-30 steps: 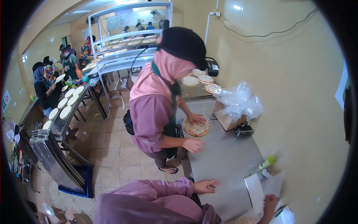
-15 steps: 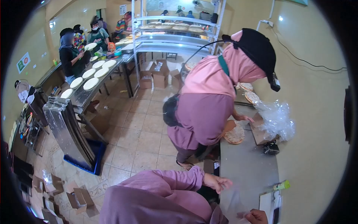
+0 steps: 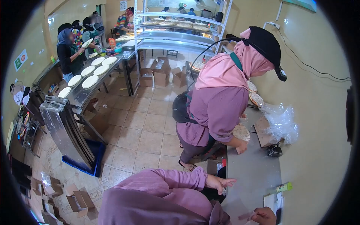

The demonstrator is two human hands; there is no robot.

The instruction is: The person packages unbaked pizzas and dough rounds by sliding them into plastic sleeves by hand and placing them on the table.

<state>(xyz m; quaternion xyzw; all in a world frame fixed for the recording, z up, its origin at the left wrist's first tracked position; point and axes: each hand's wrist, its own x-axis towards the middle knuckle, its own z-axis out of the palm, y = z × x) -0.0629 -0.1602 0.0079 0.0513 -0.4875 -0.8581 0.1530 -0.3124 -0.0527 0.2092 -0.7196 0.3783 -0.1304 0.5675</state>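
Observation:
My left hand (image 3: pixel 220 183) is at the near edge of the steel table (image 3: pixel 255 168), fingers stretched out. A small whitish piece shows under its fingers; I cannot tell whether it is gripped. Lower down, my right hand (image 3: pixel 263 216) is closed in a pinch on a clear plastic film (image 3: pixel 245 216), whose far edge is hard to make out. Close to that hand lies a white flat object (image 3: pixel 269 201), with a green-capped bottle (image 3: pixel 284 186) beside it. Farther up the table, a co-worker (image 3: pixel 221 108) leans over a topped round pizza (image 3: pixel 241 132).
A cardboard box (image 3: pixel 263 129) with crumpled clear plastic (image 3: pixel 281 122) stands against the wall, a black object (image 3: pixel 274 150) beside it. Behind are a white rack (image 3: pixel 180 35), a table with dough rounds (image 3: pixel 90 81), stacked metal trays (image 3: pixel 65 131) in a blue crate, and floor boxes (image 3: pixel 80 202).
The film between my hands has shifted down towards my right hand. My left hand's fingers have stretched out. The co-worker has straightened slightly, with a hand now nearer on the table.

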